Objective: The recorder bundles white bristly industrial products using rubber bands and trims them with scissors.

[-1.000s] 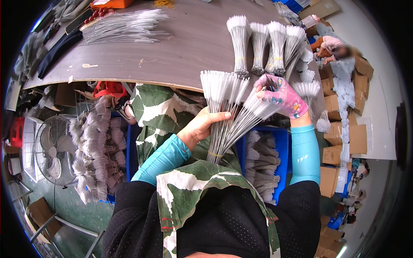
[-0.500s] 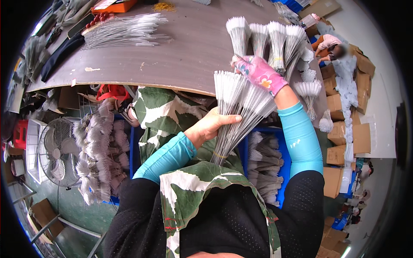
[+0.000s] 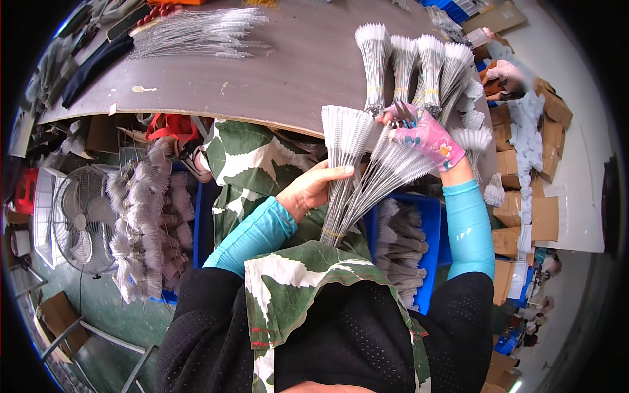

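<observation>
A bundle of thin wire brushes (image 3: 346,134) with white bristle heads stands heads-up in front of me, a yellowish band (image 3: 333,234) round its lower stems. My left hand (image 3: 313,188) is closed round the left part of it, thumb across the stems. The right part of the bundle (image 3: 400,167) fans out toward the right. My right hand (image 3: 426,136), in a pink flowered glove with bare fingertips, is at the heads of this fanned part. Its fingers are curled, and a slim dark shape shows between them; I cannot make out what they hold.
Several banded brush bundles (image 3: 373,65) stand on the brown table (image 3: 275,85); loose brushes (image 3: 203,33) lie at its far left. Blue bins (image 3: 429,252) of brushes flank my lap. A fan (image 3: 82,219) stands left. Cartons (image 3: 508,239) and another person (image 3: 504,78) are at right.
My right hand has moved right and down, its fingers now curled with the dark shape showing. The bundle has parted wider, its right part spreading rightward from the portion in my left hand.
</observation>
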### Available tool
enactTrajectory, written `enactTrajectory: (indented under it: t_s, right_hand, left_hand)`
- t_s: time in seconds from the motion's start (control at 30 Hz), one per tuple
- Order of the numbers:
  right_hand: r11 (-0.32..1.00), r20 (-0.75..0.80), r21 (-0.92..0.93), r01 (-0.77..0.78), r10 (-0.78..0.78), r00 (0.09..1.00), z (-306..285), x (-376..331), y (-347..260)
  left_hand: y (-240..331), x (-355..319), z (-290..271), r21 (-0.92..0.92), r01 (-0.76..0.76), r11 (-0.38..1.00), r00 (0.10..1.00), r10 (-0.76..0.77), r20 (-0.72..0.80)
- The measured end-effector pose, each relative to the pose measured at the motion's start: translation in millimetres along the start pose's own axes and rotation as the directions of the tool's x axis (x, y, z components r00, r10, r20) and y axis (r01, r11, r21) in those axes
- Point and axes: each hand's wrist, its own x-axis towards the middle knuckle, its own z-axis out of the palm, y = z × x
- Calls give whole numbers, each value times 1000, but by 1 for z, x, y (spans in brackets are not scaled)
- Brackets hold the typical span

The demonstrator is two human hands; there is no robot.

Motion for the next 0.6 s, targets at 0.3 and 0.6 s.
enactTrajectory:
  t_s: [0.3,0.6]
  right_hand:
    - [979,-18,-184,-83,81,997,-1,4,-1]
    - [996,-20,79,30,-28,999,12,-4,-13]
  left_hand:
    - [-5,5,3,77,-15,997,999,18,-48]
    - [-7,6,-4,94,-22,995,997,29,-71]
